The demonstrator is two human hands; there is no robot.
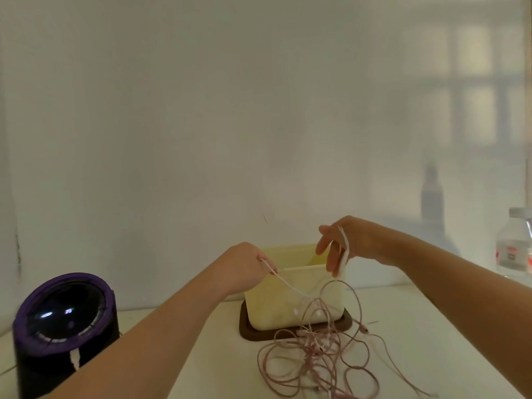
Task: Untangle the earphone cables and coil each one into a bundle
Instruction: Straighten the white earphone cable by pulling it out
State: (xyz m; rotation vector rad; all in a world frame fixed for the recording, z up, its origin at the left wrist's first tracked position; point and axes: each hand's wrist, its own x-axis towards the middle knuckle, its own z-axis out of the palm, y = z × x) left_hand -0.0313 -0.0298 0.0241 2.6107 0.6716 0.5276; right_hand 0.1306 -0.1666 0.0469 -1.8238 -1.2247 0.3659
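Head view, only one I've got. Step in hand, as I read it: winding the white cable [290, 286] into a coil, pink one not started. Left hand [244, 266] is up in front of the box [273, 306], fingers [260, 259] curled in and pinching the white cable at its end of the span. Right hand [354, 243] is higher, over the box's right corner. Its fingers [331, 266] are apart and mostly straight, pointing down, with the cable looped over them. No pinch visible there, so it looks draped rather than clamped. Between the hands the cable sags to a low point just above the pink tangle [316, 358], which lies loose on the surface [431, 341] in front of the box. Can't tell whether white is snagged in pink at that dip. To do this well: hold light tension from the left pinch, feed slack slowly, lay each turn beside the last on the right fingers, and stop if pink lifts with it. Free that crossing first; don't pull through. Main risk I see is loops sliding off the straight fingers, so I'd curl them slightly. Bottle [515, 243] far right, well apart.
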